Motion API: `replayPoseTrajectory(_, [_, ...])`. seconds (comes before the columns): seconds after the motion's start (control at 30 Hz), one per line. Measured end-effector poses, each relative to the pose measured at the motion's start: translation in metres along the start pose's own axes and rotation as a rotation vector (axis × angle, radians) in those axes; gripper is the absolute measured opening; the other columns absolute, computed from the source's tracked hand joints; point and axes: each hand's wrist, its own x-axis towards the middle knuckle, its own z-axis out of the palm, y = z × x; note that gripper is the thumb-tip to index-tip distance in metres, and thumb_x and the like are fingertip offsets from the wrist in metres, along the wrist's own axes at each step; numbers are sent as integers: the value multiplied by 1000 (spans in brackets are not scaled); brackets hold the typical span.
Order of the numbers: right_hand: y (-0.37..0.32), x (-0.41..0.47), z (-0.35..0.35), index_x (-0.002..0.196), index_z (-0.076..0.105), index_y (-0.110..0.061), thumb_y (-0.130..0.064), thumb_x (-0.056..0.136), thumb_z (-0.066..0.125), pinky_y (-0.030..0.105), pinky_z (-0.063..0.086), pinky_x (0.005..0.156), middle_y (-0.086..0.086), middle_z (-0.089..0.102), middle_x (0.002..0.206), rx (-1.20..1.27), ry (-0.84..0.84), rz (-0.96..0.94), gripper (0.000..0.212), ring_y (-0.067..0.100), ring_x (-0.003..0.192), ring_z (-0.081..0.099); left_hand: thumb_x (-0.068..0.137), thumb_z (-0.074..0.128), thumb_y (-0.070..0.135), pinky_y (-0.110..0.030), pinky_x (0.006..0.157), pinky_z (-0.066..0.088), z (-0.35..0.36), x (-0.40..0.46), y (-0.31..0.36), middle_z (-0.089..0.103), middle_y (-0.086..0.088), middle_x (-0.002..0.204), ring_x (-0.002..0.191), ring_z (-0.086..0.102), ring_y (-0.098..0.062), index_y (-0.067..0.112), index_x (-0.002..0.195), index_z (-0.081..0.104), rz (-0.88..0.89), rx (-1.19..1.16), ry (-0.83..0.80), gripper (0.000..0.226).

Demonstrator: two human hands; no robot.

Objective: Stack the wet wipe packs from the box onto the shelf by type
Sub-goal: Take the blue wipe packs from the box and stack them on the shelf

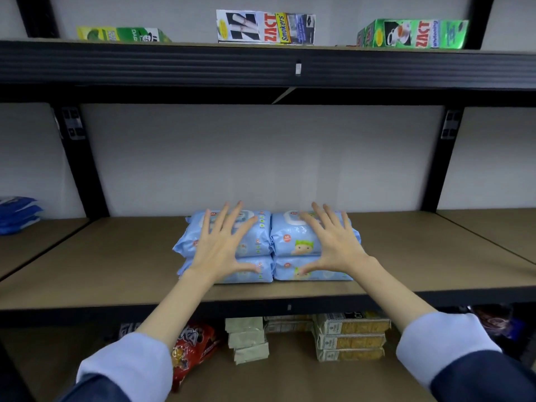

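While both arms reach forward over the middle shelf (406,256), the left hand (223,245) lies with fingers spread flat on the top pack of the left stack of wet wipe packs (255,236), and the right hand (333,242) lies the same way on the right stack of wet wipe packs (293,239); neither hand curls round anything, both simply press with straight fingers. Each light blue stack is two packs high, and the two stacks touch side by side near the middle of the shelf, toward its far wall. Dark blue packs (17,214) sit at the far left on the neighbouring shelf. Toothpaste boxes (265,27) stand on the shelf above, and a red snack bag (193,348) and cracker boxes (352,335) lie on the shelf below.
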Motion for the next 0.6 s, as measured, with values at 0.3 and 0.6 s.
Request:
replayPoseTrajectory(0.3, [7,-12,19,135,26,-16,-71,17,79,57,37,102,16,46,136,-111,134,-12,140,40,127,43,8,78,68,-58,107,27,11,-17,4,54,-13,128,122,51,-34,7,135,33,-60,83,-6,148])
replayPoseTrajectory(0.6, [4,-3,26,128,38,-19,-65,9,82,47,48,80,8,56,124,-70,194,2,135,38,112,56,13,84,57,-49,106,19,19,-16,0,51,-9,127,122,36,-26,14,134,36,-46,39,66,138])
